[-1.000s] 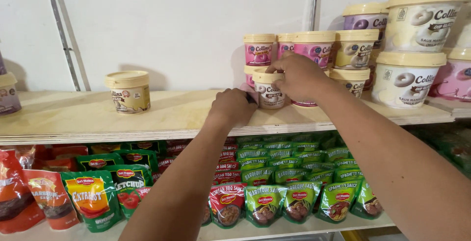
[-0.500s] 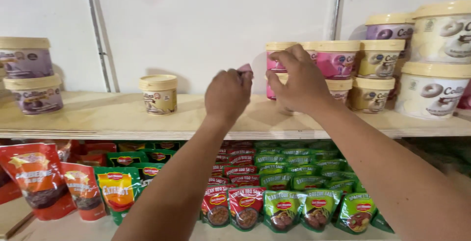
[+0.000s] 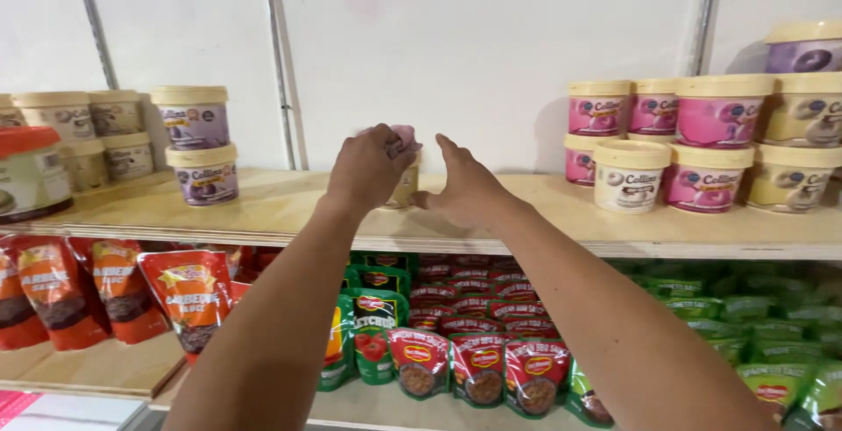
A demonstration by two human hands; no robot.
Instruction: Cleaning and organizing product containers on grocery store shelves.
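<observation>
Head view, only one I have: left hand is curled over a small pink tub stacked on a beige tub, mid wooden shelf, fingers closed around the top one, mostly hiding it. Right hand sits just beside the stack, fingers loosely spread, thumb up, palm toward the lower tub; I can't tell if it touches. Risk as I judge it: that two-high stack is narrow, so a sideways nudge from either hand could tip it toward the shelf's front edge, and the sauce pouches lie below. Room: bare shelf to both sides of the stack; purple tubs well off left, pink tubs well off right, wall close behind.
</observation>
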